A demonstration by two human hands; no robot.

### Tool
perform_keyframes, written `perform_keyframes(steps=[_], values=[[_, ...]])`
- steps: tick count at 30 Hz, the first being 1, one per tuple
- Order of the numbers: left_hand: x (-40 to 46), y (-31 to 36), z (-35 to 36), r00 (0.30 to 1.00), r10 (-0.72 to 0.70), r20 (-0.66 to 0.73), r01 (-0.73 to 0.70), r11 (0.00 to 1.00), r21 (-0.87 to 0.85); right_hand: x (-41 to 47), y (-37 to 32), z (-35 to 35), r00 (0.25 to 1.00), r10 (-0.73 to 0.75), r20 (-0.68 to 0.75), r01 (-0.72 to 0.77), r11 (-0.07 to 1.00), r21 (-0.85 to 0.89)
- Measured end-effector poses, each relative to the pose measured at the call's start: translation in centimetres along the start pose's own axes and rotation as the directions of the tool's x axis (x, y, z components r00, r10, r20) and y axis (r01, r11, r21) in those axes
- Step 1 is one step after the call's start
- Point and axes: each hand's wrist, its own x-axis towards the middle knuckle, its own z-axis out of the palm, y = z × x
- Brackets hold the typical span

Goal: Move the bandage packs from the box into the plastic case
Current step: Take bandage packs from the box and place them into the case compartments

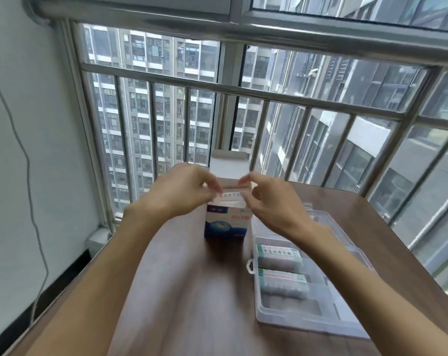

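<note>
A white and blue cardboard box (226, 223) stands upright on the wooden table (192, 291), its lid flap raised. A bandage pack (230, 197) sticks out of the box's open top. My left hand (184, 188) pinches the pack's left end and my right hand (271, 199) pinches its right end. To the right lies an open clear plastic case (307, 319). Two bandage packs rest in it, one farther (278, 253) and one nearer (284, 280).
A metal railing (243, 91) and window run along the table's far side, with tower blocks beyond. A white wall with a hanging cable (25, 155) is at the left. The case's lid (338, 227) lies open behind my right forearm.
</note>
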Motion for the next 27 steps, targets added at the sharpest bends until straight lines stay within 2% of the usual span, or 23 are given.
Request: perform_keyframes(steps=[4,8,15,22,25,27], values=[[0.2,0.0,-0.1,0.999,0.029,-0.027,-0.029,0.999,0.027,0.3,0.0,-0.9,0.993,0.009,0.120,-0.001,0.998,-0.068],[0.2,0.0,0.3,0.987,-0.095,0.126,0.110,0.987,-0.117,1.1,-0.8,-1.3,0.960,-0.029,0.278,0.099,0.966,-0.238],[0.3,0.4,0.2,0.973,-0.133,0.186,0.173,0.960,-0.222,0.8,-0.5,-1.1,0.959,-0.078,0.273,0.145,0.961,-0.237],[0.2,0.4,0.2,0.976,-0.164,0.144,0.195,0.953,-0.234,1.3,-0.4,-1.1,0.939,-0.136,0.315,0.227,0.934,-0.276],[0.4,0.0,0.4,0.979,-0.192,0.069,0.204,0.927,-0.314,1.4,0.1,-1.2,0.967,-0.129,0.222,0.171,0.968,-0.182],[0.4,0.0,0.5,0.982,-0.190,-0.016,0.176,0.935,-0.308,1.5,0.4,-1.3,0.985,-0.083,0.152,0.090,0.995,-0.044]])
